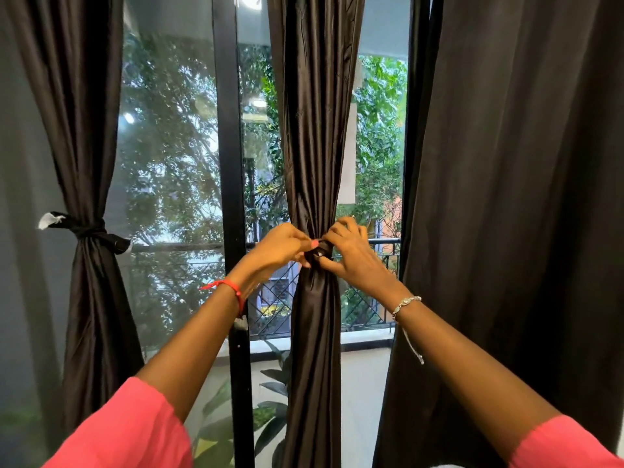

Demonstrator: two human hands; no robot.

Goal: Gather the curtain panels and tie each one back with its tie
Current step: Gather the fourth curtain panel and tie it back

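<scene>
Head view: the left hand (pixel 280 246) and right hand (pixel 351 251), fingers curled, pinch the dark tie (pixel 320 248) wrapped round the gathered middle curtain panel (pixel 314 130) between them, a tied panel (pixel 87 136) hanging left of the hands, a loose panel (pixel 506 197) right.

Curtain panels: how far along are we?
Done: the left panel is gathered and cinched by the left tie. In hand: the middle panel is gathered; the left hand and right hand both pinch the middle tie at its waist, knot apparently unfinished. Left: the right panel hangs loose, no tie visible on it.
</scene>
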